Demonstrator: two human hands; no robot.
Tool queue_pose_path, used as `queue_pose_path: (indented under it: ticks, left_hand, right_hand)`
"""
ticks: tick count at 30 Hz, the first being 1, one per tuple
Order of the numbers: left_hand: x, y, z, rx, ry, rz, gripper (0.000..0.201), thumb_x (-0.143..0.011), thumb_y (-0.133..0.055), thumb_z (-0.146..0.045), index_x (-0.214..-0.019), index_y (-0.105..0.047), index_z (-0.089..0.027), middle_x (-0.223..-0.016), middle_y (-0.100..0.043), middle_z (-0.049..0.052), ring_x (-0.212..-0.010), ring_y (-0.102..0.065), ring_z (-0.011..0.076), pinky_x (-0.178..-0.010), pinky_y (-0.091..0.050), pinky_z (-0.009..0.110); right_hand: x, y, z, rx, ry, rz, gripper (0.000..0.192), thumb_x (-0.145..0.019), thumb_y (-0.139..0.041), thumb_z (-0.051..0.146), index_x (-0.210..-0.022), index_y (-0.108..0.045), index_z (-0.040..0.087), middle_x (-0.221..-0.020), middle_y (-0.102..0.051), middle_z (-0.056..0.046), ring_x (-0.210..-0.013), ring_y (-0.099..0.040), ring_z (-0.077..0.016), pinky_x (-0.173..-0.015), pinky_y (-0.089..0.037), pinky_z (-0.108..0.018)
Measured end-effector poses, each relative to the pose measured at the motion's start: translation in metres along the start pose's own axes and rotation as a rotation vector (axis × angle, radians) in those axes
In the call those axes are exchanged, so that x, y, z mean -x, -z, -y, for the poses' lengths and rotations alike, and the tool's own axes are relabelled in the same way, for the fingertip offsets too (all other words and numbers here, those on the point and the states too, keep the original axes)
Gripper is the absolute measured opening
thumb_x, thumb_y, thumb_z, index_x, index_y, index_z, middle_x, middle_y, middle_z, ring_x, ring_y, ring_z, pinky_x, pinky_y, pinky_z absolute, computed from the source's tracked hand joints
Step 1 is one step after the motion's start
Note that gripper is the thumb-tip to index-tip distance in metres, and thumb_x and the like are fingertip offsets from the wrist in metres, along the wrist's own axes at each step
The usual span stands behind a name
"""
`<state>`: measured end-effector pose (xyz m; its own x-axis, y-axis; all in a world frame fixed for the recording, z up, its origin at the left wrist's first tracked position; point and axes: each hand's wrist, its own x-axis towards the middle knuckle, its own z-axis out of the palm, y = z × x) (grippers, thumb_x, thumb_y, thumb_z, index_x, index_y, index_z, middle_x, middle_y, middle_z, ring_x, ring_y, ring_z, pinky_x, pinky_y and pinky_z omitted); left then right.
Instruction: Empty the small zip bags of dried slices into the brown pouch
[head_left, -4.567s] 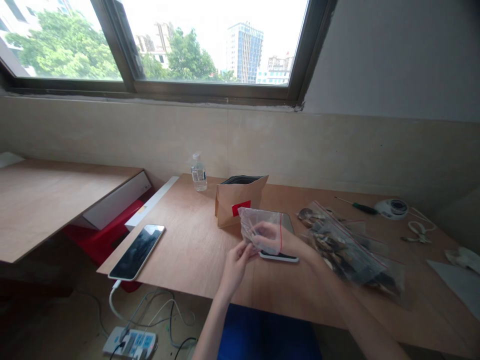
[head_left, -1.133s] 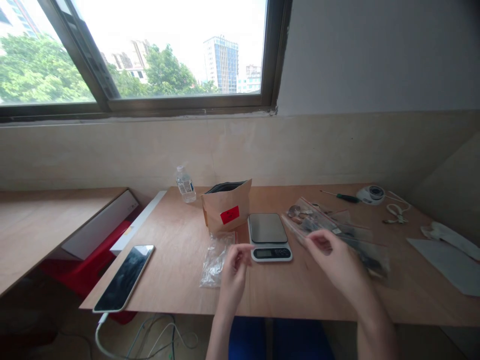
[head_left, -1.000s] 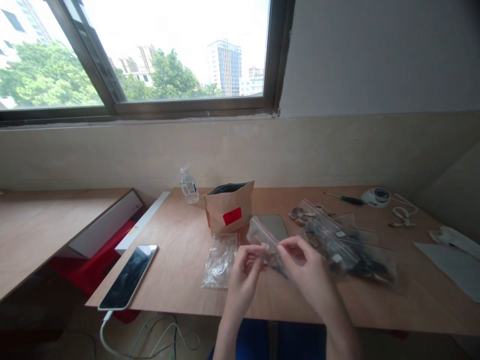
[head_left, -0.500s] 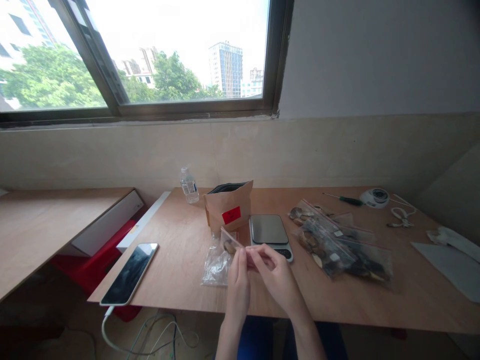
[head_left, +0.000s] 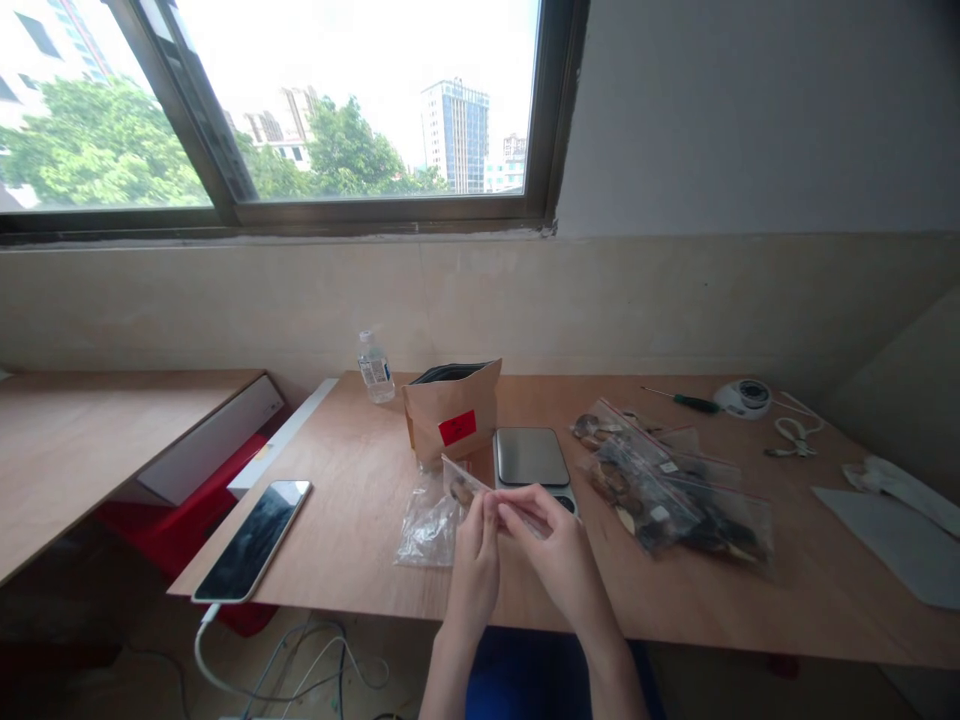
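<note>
Both hands' fingers (head_left: pixel 501 512) pinch a crinkly clear zip bag (head_left: pixel 466 485).

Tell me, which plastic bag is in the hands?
The small zip bag pinched between both hands, left hand and right hand. The empty bag and the filled bags lie on the table.

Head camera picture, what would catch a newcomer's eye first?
Both hands, left hand and right hand, meet at the table's near edge and pinch a small clear bag between them. Just behind it stand a scale and a brown pouch with a red label. To the right lies a pile of filled bags.
</note>
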<state>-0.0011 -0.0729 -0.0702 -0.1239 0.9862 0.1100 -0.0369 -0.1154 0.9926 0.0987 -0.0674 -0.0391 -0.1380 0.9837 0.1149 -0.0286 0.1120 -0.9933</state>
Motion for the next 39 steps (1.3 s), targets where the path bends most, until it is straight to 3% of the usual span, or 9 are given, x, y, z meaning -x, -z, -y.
queue_pose_path:
  ticks: [11,20,33,39]
  left_hand:
    - [-0.017,0.007,-0.015,-0.155,-0.069,0.147,0.034,-0.087,-0.039,-0.046,-0.068,-0.047,-0.019,-0.064,-0.049,-0.001,-0.062,-0.044,0.0135,-0.058,-0.034,0.022]
    - [-0.019,0.008,-0.014,-0.083,-0.024,0.166,0.034,-0.086,-0.042,-0.044,-0.064,-0.050,-0.018,-0.062,-0.054,0.000,-0.061,-0.048,0.0139,-0.059,-0.037,0.022]
    - [-0.016,0.002,-0.016,-0.192,-0.092,0.181,0.034,-0.089,-0.036,-0.043,-0.065,-0.047,-0.019,-0.062,-0.050,-0.001,-0.059,-0.047,0.0135,-0.056,-0.035,0.023]
    - [-0.017,0.004,-0.012,-0.209,-0.089,0.159,0.034,-0.090,-0.033,-0.039,-0.066,-0.046,-0.019,-0.061,-0.048,-0.001,-0.059,-0.046,0.0130,-0.057,-0.035,0.023]
  right_hand:
    - [-0.001,0.005,0.005,0.089,-0.015,-0.104,0.027,-0.080,-0.057,0.043,-0.088,-0.064,0.019,-0.091,-0.071,-0.007,-0.084,-0.068,-0.0221,-0.077,-0.055,-0.033]
    - [0.000,0.006,0.002,0.120,-0.026,-0.096,0.028,-0.079,-0.057,0.044,-0.087,-0.066,0.019,-0.087,-0.072,-0.006,-0.079,-0.068,-0.0221,-0.071,-0.056,-0.031]
    - [-0.002,0.010,0.006,0.188,-0.033,-0.155,0.025,-0.082,-0.054,0.042,-0.081,-0.065,0.019,-0.078,-0.071,-0.006,-0.073,-0.068,-0.0211,-0.062,-0.055,-0.026]
    - [-0.002,0.014,-0.002,0.138,-0.052,-0.067,0.027,-0.081,-0.056,0.041,-0.092,-0.066,0.018,-0.089,-0.071,-0.007,-0.083,-0.067,-0.0220,-0.073,-0.053,-0.028]
